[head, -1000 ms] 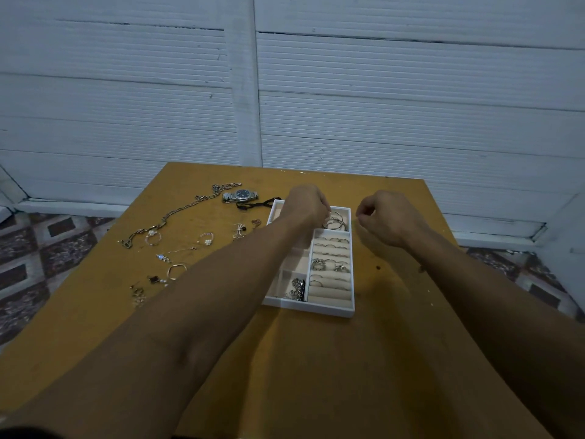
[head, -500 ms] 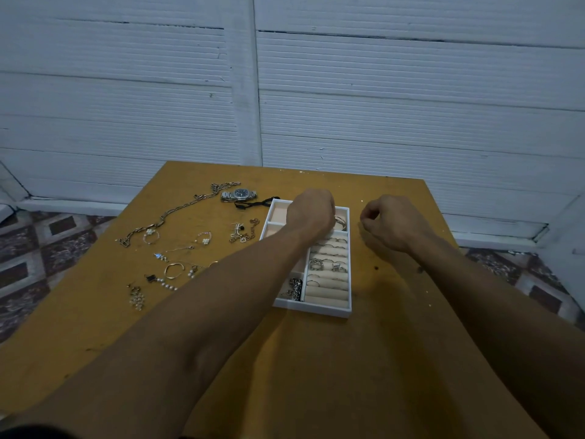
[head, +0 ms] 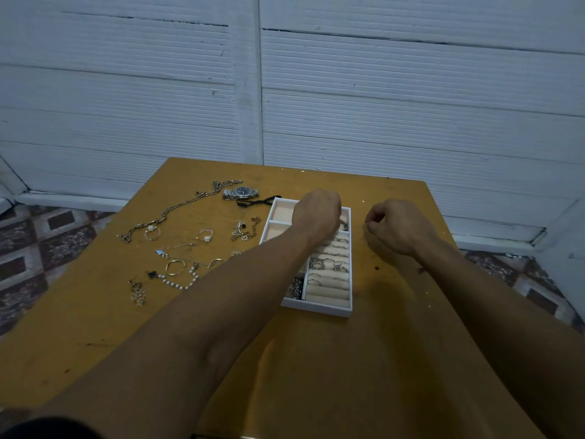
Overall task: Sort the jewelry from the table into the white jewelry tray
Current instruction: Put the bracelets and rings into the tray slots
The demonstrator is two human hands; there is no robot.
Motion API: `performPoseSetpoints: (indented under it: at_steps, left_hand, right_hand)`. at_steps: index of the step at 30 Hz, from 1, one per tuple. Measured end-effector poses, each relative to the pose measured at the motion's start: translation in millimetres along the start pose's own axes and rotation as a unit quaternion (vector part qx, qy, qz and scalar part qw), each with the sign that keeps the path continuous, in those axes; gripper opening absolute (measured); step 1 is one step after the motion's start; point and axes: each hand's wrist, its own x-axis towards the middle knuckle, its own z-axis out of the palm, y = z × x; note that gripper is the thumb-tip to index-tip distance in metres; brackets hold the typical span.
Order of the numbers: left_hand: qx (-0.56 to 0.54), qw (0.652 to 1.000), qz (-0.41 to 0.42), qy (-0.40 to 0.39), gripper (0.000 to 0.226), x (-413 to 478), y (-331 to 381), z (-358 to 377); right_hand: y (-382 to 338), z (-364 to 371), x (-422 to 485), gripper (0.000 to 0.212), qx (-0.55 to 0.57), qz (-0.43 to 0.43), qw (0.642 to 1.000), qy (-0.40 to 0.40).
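The left hand had dipped lower over the far corner of the tray, its grip hidden, while the right hand stayed curled on nothing visible beside that white, ring-filled tray on the table, loose jewelry to its left.

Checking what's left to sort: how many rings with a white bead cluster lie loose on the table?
2. The first ring lies beside the long chain; the second ring sits right of it, nearer the tray. The left forearm may hide more.
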Motion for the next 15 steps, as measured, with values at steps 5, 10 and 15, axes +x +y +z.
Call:
performPoseSetpoints:
  at_steps: [5, 10, 15]
  left_hand:
    - [-0.062, 0.998, 0.013, 0.028, 0.015, -6, -9, -19]
    - [-0.099, 0.995, -0.003, -0.004, 0.016, -33, -55, -73]
    - [-0.078, 0.994, -0.073, -0.029, 0.016, -89, -134, -134]
  right_hand:
    - [-8, -2, 0, 0.017, 0.019, -0.002, 1.000, 0.002]
    - [-28, -4, -11, 0.013, 0.100, -0.006, 0.995, -0.001]
    - [-70, 0, -24, 0.022, 0.127, -0.041, 0.991, 0.010]
